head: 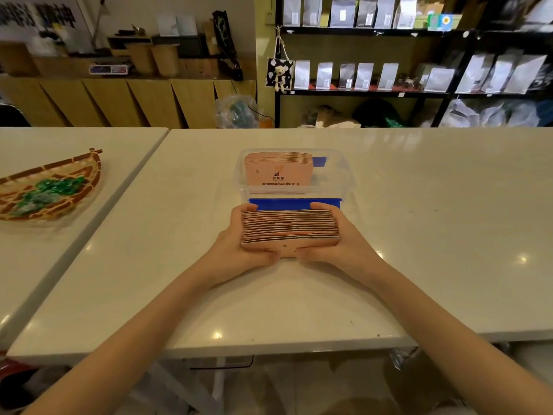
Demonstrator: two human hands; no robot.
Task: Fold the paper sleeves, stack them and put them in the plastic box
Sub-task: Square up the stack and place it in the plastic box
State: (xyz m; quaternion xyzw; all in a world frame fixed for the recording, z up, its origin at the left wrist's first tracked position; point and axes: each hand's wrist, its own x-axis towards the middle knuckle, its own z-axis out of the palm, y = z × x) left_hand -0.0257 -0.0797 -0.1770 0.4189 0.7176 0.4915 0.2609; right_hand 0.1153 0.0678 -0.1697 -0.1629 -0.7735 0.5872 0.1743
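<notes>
A thick stack of folded pink paper sleeves (289,230) is held between both hands just above the white table (419,235), edges facing up. My left hand (236,238) grips its left end and my right hand (338,235) grips its right end, thumbs underneath at the front. Directly behind the stack stands the clear plastic box (344,181) with blue clips. Inside it, another batch of pink sleeves (276,169) stands upright against the left side, printed face toward me.
A woven bamboo tray (86,172) with green wrapped sweets lies on the adjoining table at left. A seam runs between the two tables. Shelves with silver pouches stand beyond the far edge.
</notes>
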